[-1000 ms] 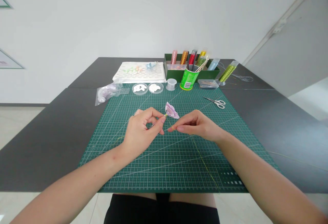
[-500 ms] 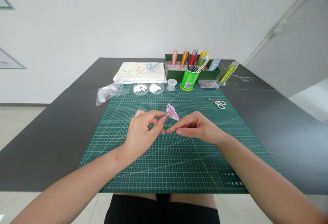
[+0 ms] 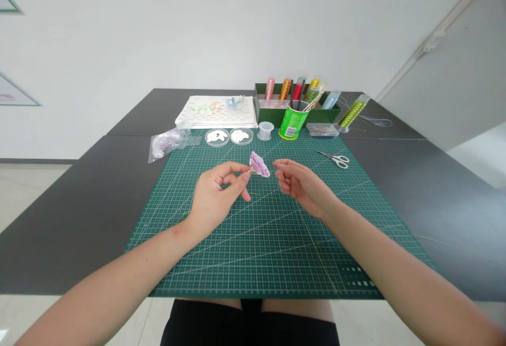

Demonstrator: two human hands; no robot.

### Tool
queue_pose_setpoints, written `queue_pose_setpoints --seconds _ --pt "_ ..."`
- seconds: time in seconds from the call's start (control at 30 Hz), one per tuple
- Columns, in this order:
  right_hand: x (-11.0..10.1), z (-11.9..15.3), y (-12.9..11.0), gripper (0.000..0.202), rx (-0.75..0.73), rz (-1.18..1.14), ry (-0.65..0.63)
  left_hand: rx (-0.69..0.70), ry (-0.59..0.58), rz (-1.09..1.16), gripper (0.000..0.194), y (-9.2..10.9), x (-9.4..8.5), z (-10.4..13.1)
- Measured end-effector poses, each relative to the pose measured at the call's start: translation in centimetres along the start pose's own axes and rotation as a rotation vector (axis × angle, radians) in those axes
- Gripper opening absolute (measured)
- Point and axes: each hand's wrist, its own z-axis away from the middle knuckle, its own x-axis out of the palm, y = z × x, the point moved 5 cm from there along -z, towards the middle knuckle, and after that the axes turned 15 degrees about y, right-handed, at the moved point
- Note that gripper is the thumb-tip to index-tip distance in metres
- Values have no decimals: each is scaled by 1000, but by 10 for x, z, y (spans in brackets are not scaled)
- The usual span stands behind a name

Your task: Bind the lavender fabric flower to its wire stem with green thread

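My left hand pinches the short yellow-green stem of a pale purple artificial flower between thumb and index finger. The bloom tilts to the right, held above the green cutting mat. Just right of the petals is my right hand, its fingers curled and closed with the tips close together. Whether a fine thread lies in those fingertips is too small to see. A thin yellow-green thread runs over the mat below my right hand.
White-handled scissors lie on the right of the mat. Along its back are two dishes of white pieces, a small clear tub, a green can and a flat clear box. A dark green box holds thread spools.
My left hand has shifted slightly left and up with the flower. The right hand has risen from below the bloom to its right side, its fingers now more curled.
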Motion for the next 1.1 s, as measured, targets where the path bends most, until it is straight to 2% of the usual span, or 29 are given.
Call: queue_pose_setpoints --seconds 0.13,0.2,0.27,0.33,0.4,0.53,0.67,0.73,0.87,0.97,1.1 --pt "-11 -4 -6 27 -199 99 216 -13 4 -5 15 -1 1 1" --pt "-11 -2 -10 25 -323 143 229 -9 1 -7 14 -1 2 1" --pt "-4 2 -11 29 -376 161 117 -6 -9 -8 14 0 3 2" --pt "6 8 -8 35 -362 162 -46 -6 -20 -5 14 0 4 3" --pt "14 15 -5 40 -333 147 -155 -3 -28 -2 14 1 4 3" --pt "24 25 -3 53 -282 50 -253 4 -40 9 12 0 6 5" --pt "35 31 2 45 -138 -97 -362 16 -69 16 12 -2 9 8" --pt "39 32 7 42 -71 -99 -381 25 -83 11 12 -3 11 10" --pt "40 31 12 31 -113 -36 -255 -3 -103 39 12 -8 16 15" --pt "39 31 13 31 -137 -52 -145 -51 -119 74 13 -13 20 18" --pt "40 32 15 33 -107 -102 -100 -83 -115 86 15 -16 22 20"
